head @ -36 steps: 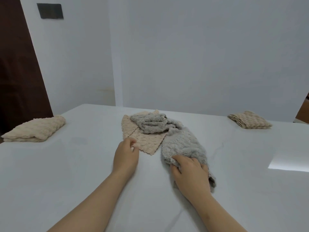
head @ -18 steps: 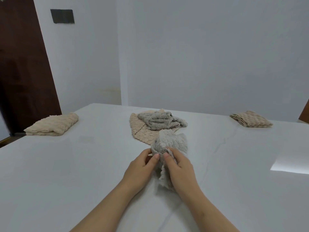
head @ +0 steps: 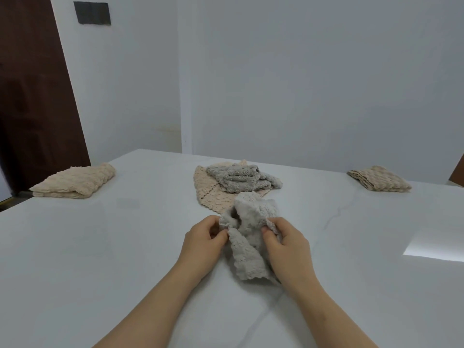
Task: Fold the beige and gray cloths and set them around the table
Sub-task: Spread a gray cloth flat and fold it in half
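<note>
**Both hands bunched on a gray cloth at mid-table**

The white table (head: 100,272) fills most of what I can see. Both bare forearms reach across it from the near edge and angle inward until the wrists nearly meet.

At the far left edge lies the left folded beige cloth (head: 75,182). The right folded beige cloth (head: 379,182) sits well apart from it, near the far right edge. Between them a flat beige cloth (head: 208,194) is spread out with a crumpled gray cloth (head: 241,180) heaped on top.

Just in front of that pile is the held gray cloth (head: 248,242). Its upper part is lifted and rumpled and its lower end trails on the tabletop between the wrists.

The left hand (head: 203,244) has its fingers curled, pinching the cloth's left edge. The right hand (head: 288,247) is knuckles-up, with its thumb and fingertips gripping a fold on the right side.
</note>
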Motion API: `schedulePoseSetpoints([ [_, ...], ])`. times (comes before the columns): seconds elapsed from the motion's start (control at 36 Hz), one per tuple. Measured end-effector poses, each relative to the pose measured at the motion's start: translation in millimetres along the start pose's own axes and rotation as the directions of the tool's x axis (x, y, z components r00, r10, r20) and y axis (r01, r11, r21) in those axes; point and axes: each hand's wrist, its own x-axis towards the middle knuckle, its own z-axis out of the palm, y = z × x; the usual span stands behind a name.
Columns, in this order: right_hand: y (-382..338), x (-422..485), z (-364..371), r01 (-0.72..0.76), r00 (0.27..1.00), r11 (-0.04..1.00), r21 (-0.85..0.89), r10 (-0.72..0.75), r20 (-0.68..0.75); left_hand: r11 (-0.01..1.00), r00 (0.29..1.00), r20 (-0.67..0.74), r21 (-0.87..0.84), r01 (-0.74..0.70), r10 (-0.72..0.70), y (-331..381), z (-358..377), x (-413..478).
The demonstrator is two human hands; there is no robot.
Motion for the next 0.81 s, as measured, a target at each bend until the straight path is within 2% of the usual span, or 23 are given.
schedulePoseSetpoints([
  [0.22,14,9,-23,-0.147,0.982,0.988,-0.047,0.14,-0.128,0.983,0.973,-0.18,-0.139,0.119,-0.143,-4,-22,8],
  [0.28,17,9,-29,-0.205,0.975,0.972,-0.113,0.192,-0.113,0.989,0.969,-0.21,-0.093,0.115,-0.132,-7,-25,10],
  [0.42,19,5,-46,-0.279,0.955,0.879,-0.386,0.297,-0.015,0.98,0.957,-0.286,0.168,0.106,-0.054,-10,-37,8],
  [0.53,14,2,-50,-0.246,0.943,0.734,-0.633,0.332,0.019,0.95,0.963,-0.254,0.268,0.158,-0.089,-10,-42,6],
  [0.58,12,4,-47,-0.148,0.974,0.656,-0.74,0.226,0.005,0.951,0.963,-0.265,0.284,0.124,-0.047,-8,-39,5],
  [0.61,8,4,-44,-0.094,0.986,0.649,-0.755,0.167,0.021,0.954,0.963,-0.27,0.29,0.082,-0.001,-6,-37,4],
  [0.67,3,3,-37,0.054,0.991,0.67,-0.741,0.053,0.12,0.95,0.966,-0.225,0.307,-0.051,0.124,-2,-32,1],
  [0.72,1,1,-28,0.185,0.969,0.697,-0.693,-0.013,0.245,0.911,0.97,-0.072,0.365,-0.19,0.232,0,-25,0],
  [0.78,3,-2,-21,0.222,0.944,0.735,-0.641,0.002,0.329,0.831,0.963,0.126,0.486,-0.27,0.238,-1,-20,-2],
  [0.81,5,-2,-19,0.213,0.934,0.749,-0.628,0.033,0.357,0.779,0.96,0.199,0.562,-0.277,0.198,-2,-18,-2],
])
